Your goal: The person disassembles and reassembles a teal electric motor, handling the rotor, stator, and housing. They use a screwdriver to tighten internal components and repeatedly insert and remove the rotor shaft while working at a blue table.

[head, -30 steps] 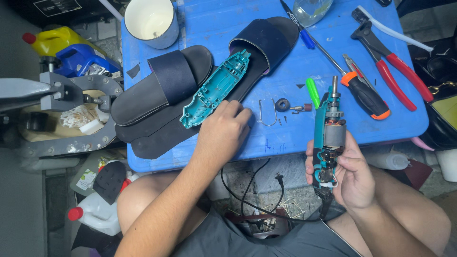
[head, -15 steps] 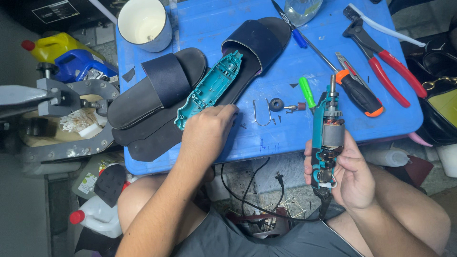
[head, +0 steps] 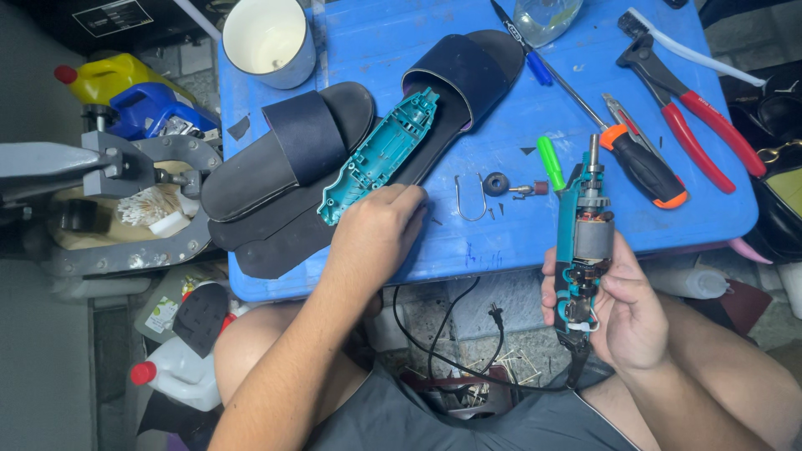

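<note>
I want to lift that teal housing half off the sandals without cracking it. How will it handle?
The teal housing half is a thin, ribbed, hollow shell, so probably light and fairly stiff, though its edges may flex. It lies tilted across the sandals, so it could slide or rock when the left hand pushes it.

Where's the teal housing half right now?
In the head view, the teal housing half lies left of centre on the blue table, resting across the dark sandals, with the left hand at its lower end.
</note>
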